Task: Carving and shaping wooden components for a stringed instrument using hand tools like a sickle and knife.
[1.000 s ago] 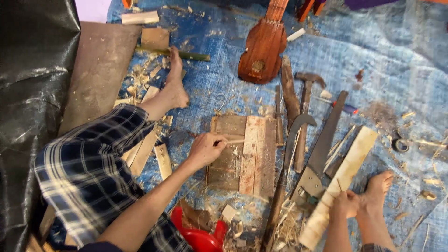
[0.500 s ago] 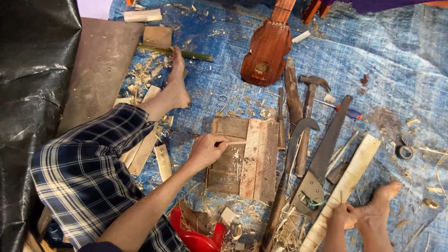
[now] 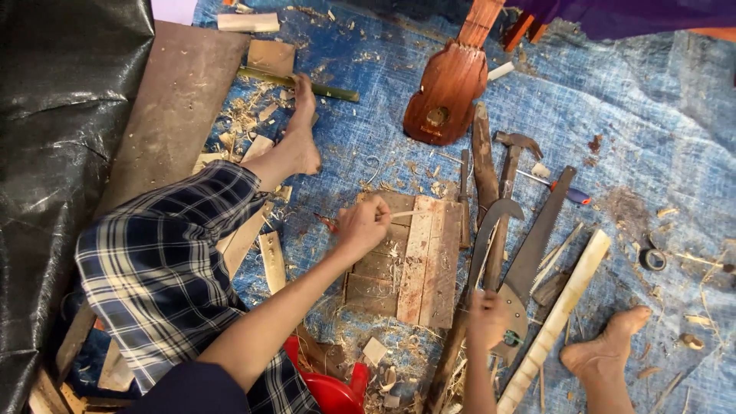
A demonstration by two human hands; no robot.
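My left hand (image 3: 360, 226) is shut on a thin pale stick (image 3: 402, 215) with a reddish end, held over the left edge of a block of joined wooden slats (image 3: 422, 261) on the blue tarp (image 3: 629, 115). My right hand (image 3: 487, 318) lies with curled fingers on the tools right of the block, where the handle of a curved sickle (image 3: 491, 222) meets the handle of a hand saw (image 3: 537, 245). Whether it grips either one is unclear. My plaid-clad left leg ends in a bare foot (image 3: 299, 149); my right foot (image 3: 606, 353) is at the lower right.
A small brown stringed instrument (image 3: 448, 96) lies at the top, with a hammer (image 3: 514, 146) and screwdriver (image 3: 567, 193) below it. There is also a long pale strip (image 3: 563, 307), a tape roll (image 3: 653, 259), a big brown board (image 3: 176, 107), black plastic sheeting (image 3: 61, 115), a red object (image 3: 330, 391) and wood shavings.
My right hand has moved left from beside my right foot onto the sickle and saw handles. My left hand has stayed at the slat block with the stick.
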